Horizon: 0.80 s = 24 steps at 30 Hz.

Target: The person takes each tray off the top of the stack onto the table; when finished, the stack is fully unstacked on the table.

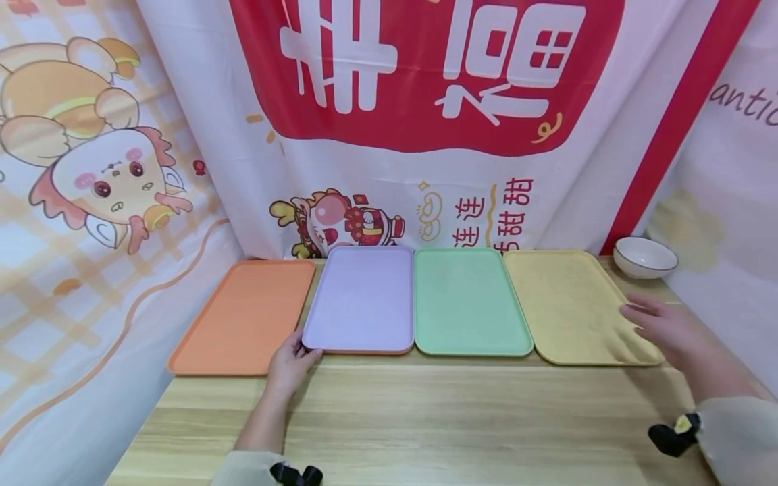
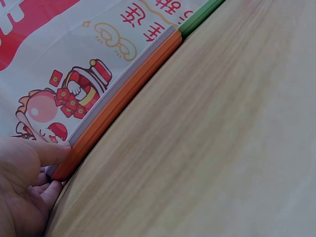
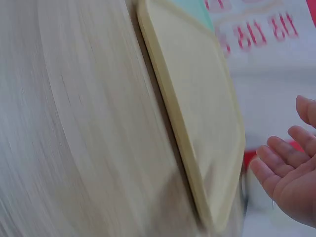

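Observation:
A lavender tray sits stacked on an orange tray, whose edge shows beneath it in the left wrist view. My left hand pinches this pair at the near left corner, thumb at the upper rim and fingers at the underside. Another orange tray lies just left of that hand. Over the right side of the yellow tray hovers my right hand, its fingers extended and holding nothing. Between the lavender and yellow trays lies a green tray.
A white bowl with a dark rim stands at the far right corner of the wooden table. Printed cloth hangs right behind the row of trays, and more cloth borders the left side.

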Tool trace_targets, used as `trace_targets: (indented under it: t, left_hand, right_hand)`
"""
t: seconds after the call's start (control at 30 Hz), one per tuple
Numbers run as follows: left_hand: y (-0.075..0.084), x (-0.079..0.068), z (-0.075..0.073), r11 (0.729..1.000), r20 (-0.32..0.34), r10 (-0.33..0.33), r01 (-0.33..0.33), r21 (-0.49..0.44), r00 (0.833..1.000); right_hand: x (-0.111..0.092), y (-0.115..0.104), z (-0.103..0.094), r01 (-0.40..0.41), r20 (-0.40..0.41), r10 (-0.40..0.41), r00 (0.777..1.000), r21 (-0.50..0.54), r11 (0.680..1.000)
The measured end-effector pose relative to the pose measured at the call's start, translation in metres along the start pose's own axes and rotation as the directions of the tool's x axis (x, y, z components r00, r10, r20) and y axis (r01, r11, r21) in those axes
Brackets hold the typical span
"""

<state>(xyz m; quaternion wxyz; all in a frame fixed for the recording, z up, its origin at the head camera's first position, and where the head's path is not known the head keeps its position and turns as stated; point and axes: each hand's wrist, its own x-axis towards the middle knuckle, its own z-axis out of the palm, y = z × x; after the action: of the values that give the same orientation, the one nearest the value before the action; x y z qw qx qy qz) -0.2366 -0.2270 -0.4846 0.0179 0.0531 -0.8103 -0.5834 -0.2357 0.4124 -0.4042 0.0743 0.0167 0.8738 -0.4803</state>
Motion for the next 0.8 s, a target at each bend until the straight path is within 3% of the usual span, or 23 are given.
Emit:
trace_targets:
  t: [0.3,0.8]
  left_hand:
    - [0.001,-0.001,0.000,1.000,-0.009,0.028,-0.028,-0.007,1.000]
    - [-0.002,0.000,0.001,1.000,-0.020,0.020,-0.020,-0.003,1.000]
  right_hand:
    - [0.021,-0.048,0.071,0.063,0.021,-0.066,0.998,0.111,0.992]
    - [0.043,-0.112,0.199,0.049,0.098,-0.075,0.992,0.244,0.968]
